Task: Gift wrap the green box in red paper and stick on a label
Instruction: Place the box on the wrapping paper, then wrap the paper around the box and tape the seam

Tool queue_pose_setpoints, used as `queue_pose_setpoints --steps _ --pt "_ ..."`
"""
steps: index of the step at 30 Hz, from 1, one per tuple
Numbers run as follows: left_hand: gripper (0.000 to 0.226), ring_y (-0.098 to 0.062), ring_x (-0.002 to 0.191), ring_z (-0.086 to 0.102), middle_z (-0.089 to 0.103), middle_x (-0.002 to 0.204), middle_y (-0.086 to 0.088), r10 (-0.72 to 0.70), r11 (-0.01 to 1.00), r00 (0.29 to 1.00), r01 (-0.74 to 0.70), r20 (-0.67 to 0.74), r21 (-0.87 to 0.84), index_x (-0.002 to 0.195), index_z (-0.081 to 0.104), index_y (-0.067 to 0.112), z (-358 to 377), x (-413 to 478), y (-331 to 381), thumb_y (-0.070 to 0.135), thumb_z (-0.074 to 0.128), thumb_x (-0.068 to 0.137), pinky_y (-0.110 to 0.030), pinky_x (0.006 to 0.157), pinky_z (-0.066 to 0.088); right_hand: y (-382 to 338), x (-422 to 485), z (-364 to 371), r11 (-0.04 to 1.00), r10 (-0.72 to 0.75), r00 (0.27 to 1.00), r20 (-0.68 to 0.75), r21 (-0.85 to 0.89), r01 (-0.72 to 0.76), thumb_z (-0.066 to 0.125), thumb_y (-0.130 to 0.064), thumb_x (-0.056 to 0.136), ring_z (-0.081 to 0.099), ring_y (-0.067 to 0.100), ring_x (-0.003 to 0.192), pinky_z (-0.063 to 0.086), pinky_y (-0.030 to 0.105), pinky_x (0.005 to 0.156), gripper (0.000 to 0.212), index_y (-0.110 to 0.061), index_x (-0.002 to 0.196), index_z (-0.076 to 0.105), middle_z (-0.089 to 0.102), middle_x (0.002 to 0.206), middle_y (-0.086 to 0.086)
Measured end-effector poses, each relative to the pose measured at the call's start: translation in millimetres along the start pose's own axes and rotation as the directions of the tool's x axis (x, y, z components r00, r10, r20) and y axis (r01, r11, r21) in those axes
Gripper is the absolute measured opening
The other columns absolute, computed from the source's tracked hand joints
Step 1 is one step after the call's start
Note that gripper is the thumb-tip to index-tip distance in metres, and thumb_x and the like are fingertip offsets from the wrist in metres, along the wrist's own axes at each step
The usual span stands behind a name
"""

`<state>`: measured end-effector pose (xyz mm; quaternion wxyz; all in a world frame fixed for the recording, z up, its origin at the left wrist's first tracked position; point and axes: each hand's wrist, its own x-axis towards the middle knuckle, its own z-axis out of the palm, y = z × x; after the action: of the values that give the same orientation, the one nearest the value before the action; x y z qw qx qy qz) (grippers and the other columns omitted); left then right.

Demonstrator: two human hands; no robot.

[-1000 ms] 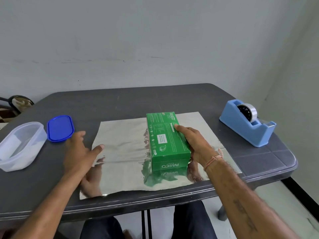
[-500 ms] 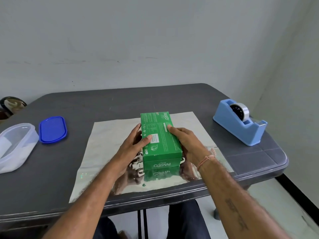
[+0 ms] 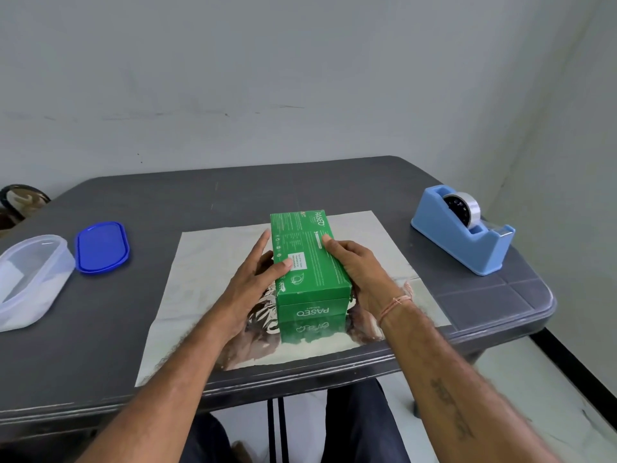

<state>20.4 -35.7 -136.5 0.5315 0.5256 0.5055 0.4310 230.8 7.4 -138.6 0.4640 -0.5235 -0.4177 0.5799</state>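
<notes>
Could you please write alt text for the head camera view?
Both hands, left and right, clasp a green cardboard box lying on a shiny silver sheet on a dark grey table, blue tape dispenser at right.

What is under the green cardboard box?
The green cardboard box rests on a shiny silver sheet of paper, spread over the dark grey table. The sheet's underside is hidden.

**One head-worn view, looking forward and down**

A single wide-angle camera sits on the person's head, facing forward and tilted down over the dark surface [image 3: 334, 188]. It is close enough that both forearms enter from the bottom edge and the person's knees show beneath the near rim. The far wall fills the upper half. Straight edges bow slightly toward the frame's sides.
</notes>
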Motion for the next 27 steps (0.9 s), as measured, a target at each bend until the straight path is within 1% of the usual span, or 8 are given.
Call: queue_pose_setpoints --steps 7,13,17,20,22,23,25,27 --pt "0.085 -0.012 0.124 0.064 0.06 0.145 0.011 0.004 0.998 1.0 -0.002 -0.029 0.06 0.152 0.027 0.059 2 -3 1 0.058 0.076 0.083 -0.053 0.119 0.036 -6 0 1 0.999 0.04 0.999 -0.005 0.004 -0.04 0.084 -0.04 0.081 0.075 0.035 0.1 0.059 0.052 0.095 0.045 -0.008 0.111 0.07 0.078 0.104 0.014" --pt "0.081 -0.013 0.124 0.063 0.061 0.144 0.009 0.005 0.998 1.0 -0.004 -0.03 0.059 0.153 0.027 0.057 4 -4 3 0.052 0.074 0.088 -0.053 0.119 0.036 -13 -7 3 0.996 0.083 0.996 -0.022 0.023 -0.082 0.083 -0.037 0.083 0.075 0.037 0.101 0.059 0.053 0.095 0.047 -0.003 0.112 0.069 0.078 0.103 0.016" --pt "0.08 -0.018 0.13 0.058 0.056 0.15 0.006 0.002 0.999 0.999 0.0 -0.038 0.054 0.154 0.027 0.056 4 -5 4 0.051 0.073 0.089 -0.053 0.12 0.032 -18 -17 -8 0.996 0.062 0.996 0.063 0.06 -0.066 0.076 -0.036 0.09 0.073 0.03 0.101 0.061 0.043 0.085 0.048 -0.003 0.123 0.065 0.075 0.115 0.017" --pt "0.081 -0.019 0.131 0.056 0.054 0.152 0.005 0.014 0.999 0.999 -0.012 -0.035 0.034 0.155 0.026 0.054 5 -5 4 0.049 0.071 0.088 -0.054 0.12 0.03 -23 -18 -40 0.943 -0.129 0.987 -0.095 -0.319 0.093 0.077 -0.045 0.088 0.058 0.025 0.122 0.052 0.036 0.09 0.059 -0.015 0.135 0.058 0.061 0.134 0.009" --pt "0.081 -0.017 0.128 0.058 0.054 0.152 0.005 0.019 1.0 0.999 -0.018 -0.026 0.024 0.155 0.026 0.055 4 -6 4 0.05 0.071 0.088 -0.053 0.12 0.031 -23 -14 -66 0.73 -0.218 0.943 -0.252 -0.683 -0.014 0.078 -0.051 0.085 0.049 0.029 0.129 0.047 0.047 0.104 0.071 -0.019 0.142 0.051 0.052 0.141 0.009" --pt "0.081 -0.016 0.126 0.058 0.054 0.151 0.006 0.024 1.0 0.999 -0.024 -0.026 0.019 0.155 0.026 0.054 3 -6 4 0.049 0.071 0.088 -0.051 0.119 0.032 -23 -14 -74 0.623 -0.205 0.932 -0.298 -0.774 -0.111 0.079 -0.053 0.084 0.046 0.032 0.131 0.043 0.053 0.108 0.076 -0.019 0.144 0.048 0.049 0.143 0.01" --pt "0.081 -0.014 0.123 0.057 0.054 0.15 0.007 0.042 0.999 0.999 -0.042 -0.016 0.008 0.156 0.025 0.052 4 -6 4 0.047 0.071 0.089 -0.046 0.114 0.032 -24 -15 -84 0.504 -0.136 0.933 -0.334 -0.834 -0.226 0.08 -0.051 0.083 0.044 0.035 0.132 0.042 0.052 0.11 0.081 -0.016 0.147 0.043 0.046 0.144 0.013" --pt "0.082 -0.015 0.127 0.053 0.051 0.153 0.006 0.054 0.999 0.999 -0.054 -0.009 0.008 0.156 0.025 0.053 4 -6 4 0.048 0.071 0.089 -0.047 0.115 0.031 -28 -12 -87 0.515 -0.107 0.941 -0.321 -0.828 -0.224 0.084 -0.045 0.081 0.048 0.034 0.13 0.044 0.046 0.106 0.084 -0.014 0.147 0.042 0.048 0.144 0.013"
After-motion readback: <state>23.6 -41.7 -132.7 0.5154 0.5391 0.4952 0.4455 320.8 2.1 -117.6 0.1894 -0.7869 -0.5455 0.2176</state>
